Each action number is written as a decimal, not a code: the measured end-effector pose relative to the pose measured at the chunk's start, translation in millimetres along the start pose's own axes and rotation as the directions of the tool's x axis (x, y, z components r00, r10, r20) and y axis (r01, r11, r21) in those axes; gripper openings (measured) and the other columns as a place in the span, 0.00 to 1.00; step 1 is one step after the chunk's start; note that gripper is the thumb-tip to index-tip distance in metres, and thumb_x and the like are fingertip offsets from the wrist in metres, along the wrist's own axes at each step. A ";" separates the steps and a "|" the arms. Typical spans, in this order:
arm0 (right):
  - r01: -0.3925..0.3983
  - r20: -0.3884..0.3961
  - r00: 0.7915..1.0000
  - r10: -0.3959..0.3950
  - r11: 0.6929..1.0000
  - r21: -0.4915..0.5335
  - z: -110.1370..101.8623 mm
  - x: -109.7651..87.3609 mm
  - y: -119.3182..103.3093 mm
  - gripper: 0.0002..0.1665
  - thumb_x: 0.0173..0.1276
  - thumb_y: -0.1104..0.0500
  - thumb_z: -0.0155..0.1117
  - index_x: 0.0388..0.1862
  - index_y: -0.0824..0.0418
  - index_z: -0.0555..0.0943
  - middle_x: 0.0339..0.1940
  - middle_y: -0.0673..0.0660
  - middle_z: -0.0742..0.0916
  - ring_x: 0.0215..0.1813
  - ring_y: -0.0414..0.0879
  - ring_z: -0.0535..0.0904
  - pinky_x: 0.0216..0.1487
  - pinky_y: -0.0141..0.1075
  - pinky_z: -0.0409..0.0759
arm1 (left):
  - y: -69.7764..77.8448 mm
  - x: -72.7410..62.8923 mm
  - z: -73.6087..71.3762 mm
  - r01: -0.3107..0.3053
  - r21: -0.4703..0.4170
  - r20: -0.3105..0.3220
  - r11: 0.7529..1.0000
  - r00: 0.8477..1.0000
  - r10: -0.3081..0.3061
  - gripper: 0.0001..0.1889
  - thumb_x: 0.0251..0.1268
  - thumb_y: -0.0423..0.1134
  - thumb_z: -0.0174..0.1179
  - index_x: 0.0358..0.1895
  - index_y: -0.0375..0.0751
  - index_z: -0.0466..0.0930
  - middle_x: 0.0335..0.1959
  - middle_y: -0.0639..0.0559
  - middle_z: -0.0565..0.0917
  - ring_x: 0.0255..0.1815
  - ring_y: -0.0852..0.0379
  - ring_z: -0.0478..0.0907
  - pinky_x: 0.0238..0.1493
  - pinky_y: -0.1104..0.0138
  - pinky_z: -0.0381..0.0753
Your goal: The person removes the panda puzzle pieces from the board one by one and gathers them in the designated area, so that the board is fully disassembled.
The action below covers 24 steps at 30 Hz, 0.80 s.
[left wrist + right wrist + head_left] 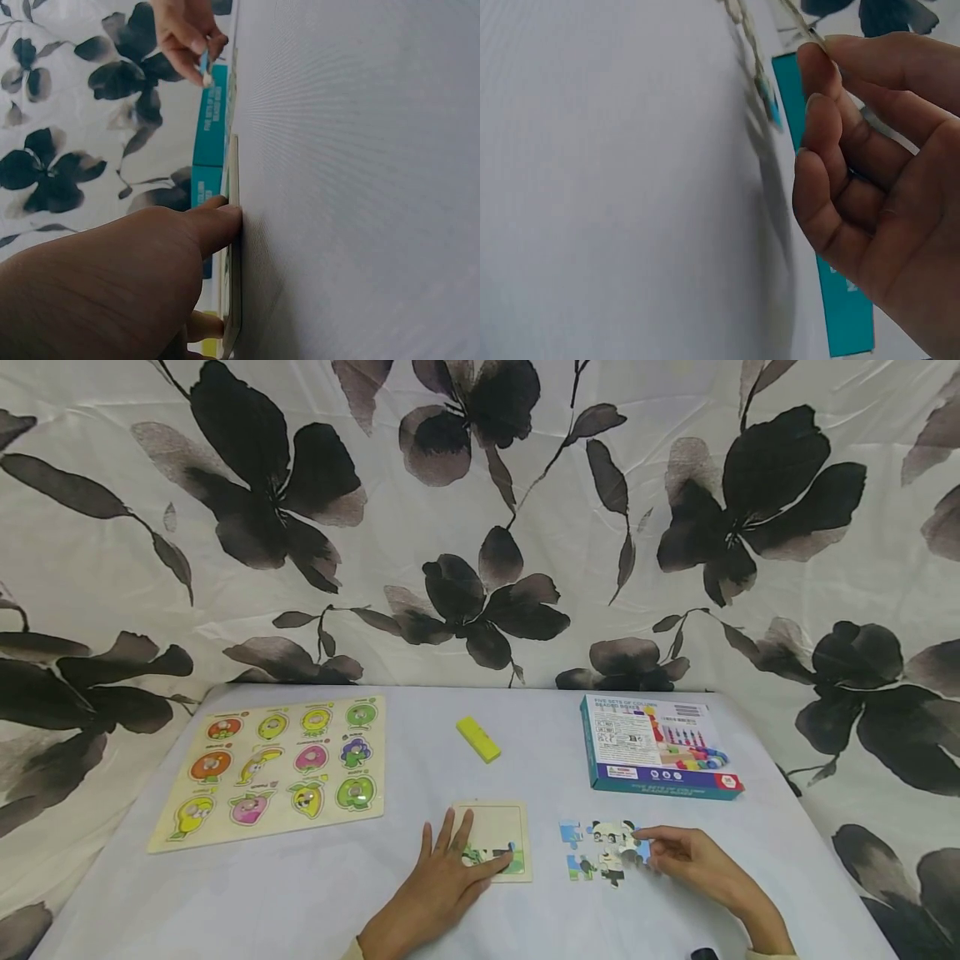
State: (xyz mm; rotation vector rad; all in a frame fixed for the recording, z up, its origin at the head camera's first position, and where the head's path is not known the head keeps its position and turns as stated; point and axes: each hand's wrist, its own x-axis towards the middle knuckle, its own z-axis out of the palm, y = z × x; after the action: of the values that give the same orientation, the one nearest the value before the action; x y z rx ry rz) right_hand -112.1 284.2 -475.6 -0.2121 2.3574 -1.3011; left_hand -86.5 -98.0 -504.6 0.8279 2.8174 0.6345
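My left hand [438, 893] lies with fingers spread over a small wooden puzzle board [517, 818], its fingertips and thumb touching it. Along the lower part of that board, partly under the fingers, are fitted puzzle pieces [517, 864] in green, black and white. To the right, my right hand [701, 864] pinches a thin puzzle piece [802, 21] between thumb and index finger, raised off the table. In the left wrist view this held piece [205, 66] shows a blue edge. Loose panda puzzle pieces [612, 835] lie on the white tabletop beside the right fingertips.
A fruit puzzle board [277, 764] lies at the left. Behind the small board is a yellow block [478, 739]. A teal-edged box of beaded bows or sets [660, 747] sits at the back right. A black object [705, 953] shows at the front edge. Floral cloth [480, 593] hangs behind.
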 end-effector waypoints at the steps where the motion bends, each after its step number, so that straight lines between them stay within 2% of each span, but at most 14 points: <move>1: -0.008 0.007 1.000 0.008 1.000 0.003 -0.6 -1.5 1.5 0.24 0.67 0.60 0.63 0.60 0.69 0.76 0.36 0.56 0.80 0.35 0.40 0.75 0.34 0.29 0.75 | -0.2 0.1 0.3 0.002 0.001 0.002 1.000 1.000 -0.002 0.22 0.73 0.47 0.49 0.67 0.74 0.67 0.74 0.29 0.49 0.73 0.25 0.39 0.63 0.29 0.43; 10: -0.008 0.032 0.999 0.008 1.000 -0.001 -0.5 -6.5 5.0 0.21 0.67 0.61 0.62 0.56 0.69 0.77 0.30 0.56 0.80 0.29 0.39 0.74 0.28 0.30 0.71 | -0.2 -0.6 0.4 0.005 0.001 0.002 1.000 1.000 -0.005 0.22 0.73 0.48 0.49 0.66 0.74 0.67 0.74 0.30 0.49 0.74 0.26 0.39 0.63 0.29 0.43; 24: -0.015 0.038 0.999 0.017 0.998 -0.057 0.3 -7.3 7.7 0.21 0.67 0.61 0.62 0.56 0.68 0.77 0.31 0.55 0.79 0.30 0.39 0.73 0.29 0.29 0.71 | 0.1 -0.5 0.6 0.006 -0.006 -0.002 1.000 1.000 -0.006 0.22 0.73 0.48 0.49 0.66 0.75 0.67 0.75 0.31 0.49 0.74 0.27 0.38 0.64 0.29 0.42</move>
State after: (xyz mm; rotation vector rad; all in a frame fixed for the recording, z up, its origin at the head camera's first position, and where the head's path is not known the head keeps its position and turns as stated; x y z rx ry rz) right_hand -104.8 290.6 -479.9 -0.2333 2.3606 -1.2133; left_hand -85.9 -98.0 -505.1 0.8186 2.8176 0.6425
